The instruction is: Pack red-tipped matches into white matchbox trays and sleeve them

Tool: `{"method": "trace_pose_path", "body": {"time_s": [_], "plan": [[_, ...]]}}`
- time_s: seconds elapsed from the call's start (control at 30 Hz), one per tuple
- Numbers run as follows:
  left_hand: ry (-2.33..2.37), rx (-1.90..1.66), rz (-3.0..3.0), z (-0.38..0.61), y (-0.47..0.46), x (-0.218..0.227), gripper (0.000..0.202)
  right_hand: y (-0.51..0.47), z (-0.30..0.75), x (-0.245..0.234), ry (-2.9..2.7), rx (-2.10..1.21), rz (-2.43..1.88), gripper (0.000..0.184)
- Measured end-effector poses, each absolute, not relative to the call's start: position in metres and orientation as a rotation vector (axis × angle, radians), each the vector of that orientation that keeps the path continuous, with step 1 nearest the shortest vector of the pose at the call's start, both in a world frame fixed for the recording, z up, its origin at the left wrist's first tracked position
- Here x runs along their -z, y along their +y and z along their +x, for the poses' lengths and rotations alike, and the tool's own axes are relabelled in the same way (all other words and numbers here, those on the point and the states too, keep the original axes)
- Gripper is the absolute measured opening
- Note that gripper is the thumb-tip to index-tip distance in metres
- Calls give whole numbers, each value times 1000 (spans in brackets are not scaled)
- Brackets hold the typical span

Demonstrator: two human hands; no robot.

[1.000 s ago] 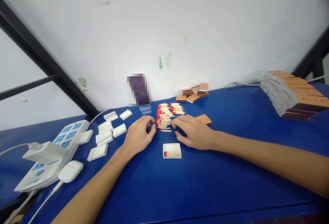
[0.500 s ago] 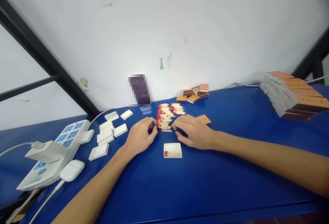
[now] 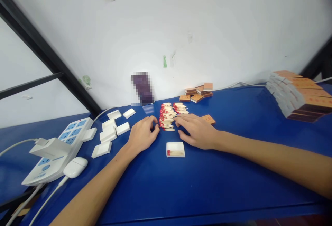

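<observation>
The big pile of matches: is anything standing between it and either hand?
Nothing visible does. The left hand is close to the red-headed side of the big pile, and the right hand is close to the opposite side.

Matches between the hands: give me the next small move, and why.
Perhaps nudge the matches level with the right hand while the left hand backs the red heads: the hands flank them, and their stick ends jut out unevenly.
</observation>
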State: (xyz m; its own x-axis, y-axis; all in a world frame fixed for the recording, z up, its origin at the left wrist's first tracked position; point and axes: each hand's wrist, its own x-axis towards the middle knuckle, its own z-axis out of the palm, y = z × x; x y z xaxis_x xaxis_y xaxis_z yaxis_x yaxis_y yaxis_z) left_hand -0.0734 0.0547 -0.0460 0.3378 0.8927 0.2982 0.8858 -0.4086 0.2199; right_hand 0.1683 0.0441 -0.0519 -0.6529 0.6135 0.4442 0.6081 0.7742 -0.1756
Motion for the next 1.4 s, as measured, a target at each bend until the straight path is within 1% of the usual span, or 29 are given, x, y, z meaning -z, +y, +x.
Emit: {"method": "trace_pose_path", "body": {"time_s": [0.23, 0.37, 0.43, 0.5, 0.6, 0.7, 0.9, 1.2, 1.4], "plan": [[1686, -570, 2542, -73, 55, 45, 14, 44, 169, 50, -2481, -41, -906, 6], [1573, -610, 2566, -73, 54, 45, 32, 41, 168, 50, -2466, 10, -975, 8], [1486, -620, 2590, -74, 53, 45, 39, 39, 168, 50, -2421, 93, -1120, 13], [1414, -618, 2616, -74, 52, 45, 41, 38, 167, 49, -2363, 181, -1274, 19], [1387, -630, 2631, -73, 51, 44, 41, 38, 166, 49, -2355, 199, -1324, 23], [1381, -650, 2630, -73, 51, 44, 41, 39, 166, 48, -2389, 171, -1275, 18], [1365, -616, 2646, -74, 53, 46, 41, 39, 167, 48, -2397, 142, -1328, 13], [1392, -617, 2661, -74, 53, 46, 39, 43, 168, 46, -2582, 238, -1197, 16], [1389, -598, 2677, -74, 53, 46, 41, 43, 168, 44, -2602, 178, -1163, 15]]}}
